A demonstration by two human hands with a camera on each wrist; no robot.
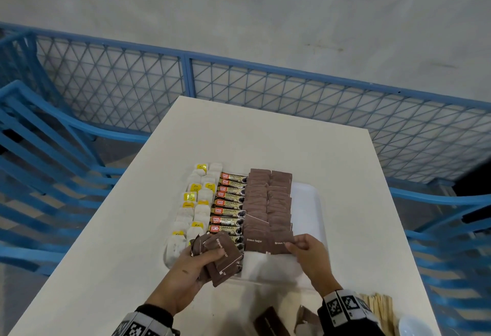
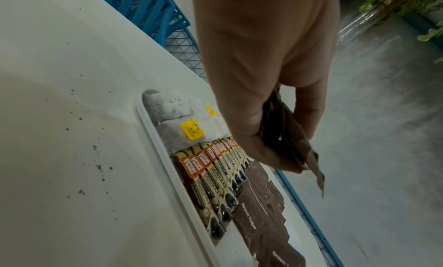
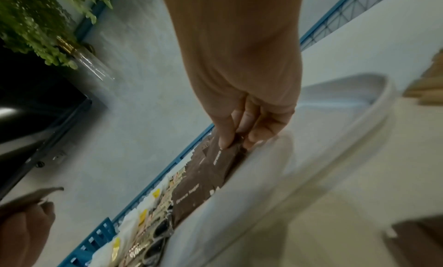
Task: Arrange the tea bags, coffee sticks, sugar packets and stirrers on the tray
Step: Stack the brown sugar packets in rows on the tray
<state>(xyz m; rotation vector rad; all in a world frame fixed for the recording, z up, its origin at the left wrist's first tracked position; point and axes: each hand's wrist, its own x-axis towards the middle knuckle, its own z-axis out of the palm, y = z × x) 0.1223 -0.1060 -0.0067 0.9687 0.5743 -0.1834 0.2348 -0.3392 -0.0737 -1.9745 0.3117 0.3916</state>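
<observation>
A white tray [image 1: 308, 203] on the table holds white tea bags [image 1: 198, 203] with yellow tags at the left, a column of coffee sticks [image 1: 228, 203] beside them, and two columns of brown sugar packets [image 1: 268, 203]. My left hand [image 1: 196, 258] grips a bunch of brown sugar packets [image 1: 221, 258] over the tray's near left corner; they also show in the left wrist view as a bunch of packets [image 2: 287, 142]. My right hand [image 1: 300, 246] pinches the nearest sugar packet [image 1: 280, 241] of the right column, the same packet [image 3: 223, 157] lying on the tray. Wooden stirrers [image 1: 380, 309] lie at the near right.
More brown packets [image 1: 271, 322] lie on the table near its front edge, with a white bowl-like object [image 1: 414, 325] at the right corner. The tray's right third [image 1: 305, 195] is bare. Blue mesh fencing [image 1: 265, 88] and blue chairs [image 1: 39, 163] surround the table.
</observation>
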